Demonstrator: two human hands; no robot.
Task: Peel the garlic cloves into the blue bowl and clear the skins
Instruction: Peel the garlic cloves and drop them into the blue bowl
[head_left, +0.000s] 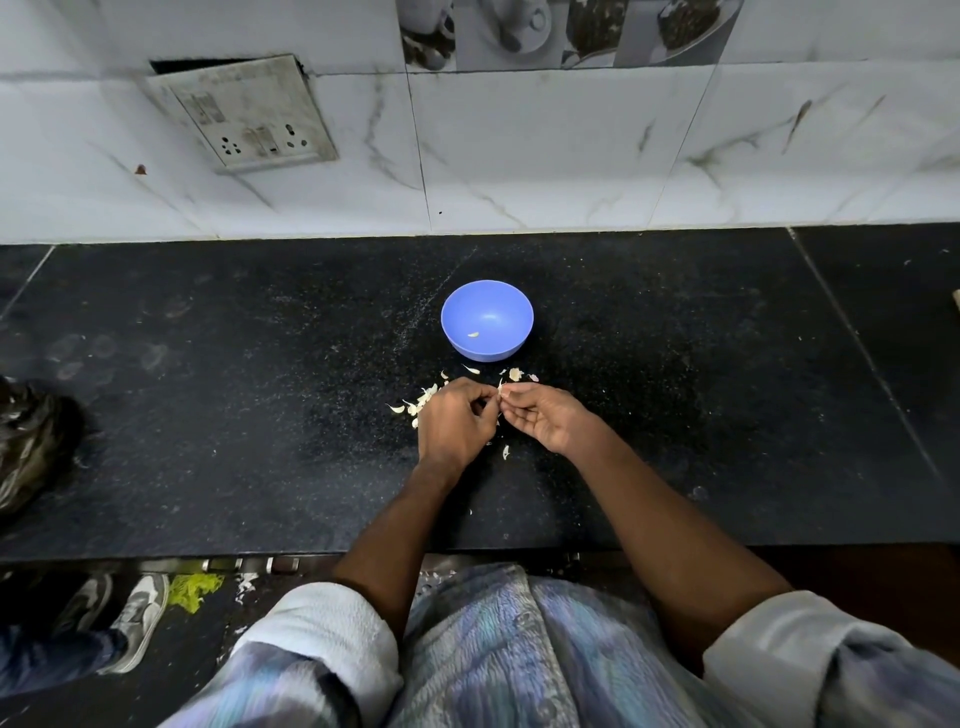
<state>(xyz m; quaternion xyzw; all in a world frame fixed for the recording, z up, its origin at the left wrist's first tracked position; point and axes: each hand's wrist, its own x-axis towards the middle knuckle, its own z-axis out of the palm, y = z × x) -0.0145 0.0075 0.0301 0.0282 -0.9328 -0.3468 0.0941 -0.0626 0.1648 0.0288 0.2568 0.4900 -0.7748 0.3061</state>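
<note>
I am early in this job, judging by the small round blue plastic bowl (487, 320), which sits on the black speckled stone counter (208, 415) and has only one pale peeled garlic clove (472, 334) lying in its bottom. Just in front of the bowl, on my side of it, my two hands meet over the counter. My left hand (453, 420) has its fingers curled in toward my right hand (540, 418), and between the fingertips of both I pinch a small whitish garlic clove (501, 387) with a sliver of skin standing up from it; so each grip is closed tight on that one clove, though how much skin remains on it is too small to tell. Loose papery garlic skins (422, 399) lie scattered in front of the bowl, most of them beside my left hand, a few bits (515, 373) between the bowl and my right hand, and one scrap (505, 451) nearer to me than my hands. I judge that this clove must be finished and dropped into the bowl, and none of the skins have been cleared yet.
</note>
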